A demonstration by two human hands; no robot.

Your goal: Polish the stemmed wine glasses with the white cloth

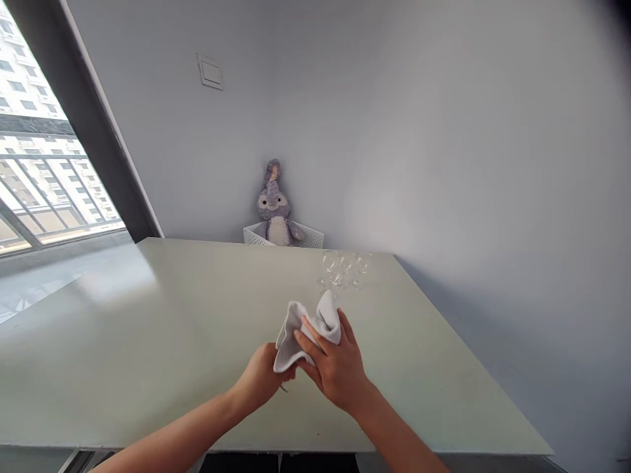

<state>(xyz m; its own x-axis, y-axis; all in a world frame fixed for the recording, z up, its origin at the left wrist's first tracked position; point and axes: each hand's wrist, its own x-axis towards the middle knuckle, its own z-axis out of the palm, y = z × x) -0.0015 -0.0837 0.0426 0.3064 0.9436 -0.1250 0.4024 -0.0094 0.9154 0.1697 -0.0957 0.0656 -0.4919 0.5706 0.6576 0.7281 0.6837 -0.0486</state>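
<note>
A white cloth [306, 335] is bunched up above the table in front of me. My right hand [335, 364] grips it, its fingers pressed over the folds from the right. On the other side, my left hand [263, 374] is closed just under the cloth's lower left edge. From beneath that hand pokes a thin, shiny curved edge that looks like the foot of a stemmed glass [284, 388]; cloth and fingers hide the rest of it. Beyond the cloth, several clear stemmed glasses [345, 266] stand together toward the table's far right corner.
The pale table [172, 328] spans most of the view, its front edge close to me. Behind its far edge, a purple plush rabbit [277, 210] sits in a white perforated basket [310, 236]. Walls meet behind it, and a window [44, 144] is at left.
</note>
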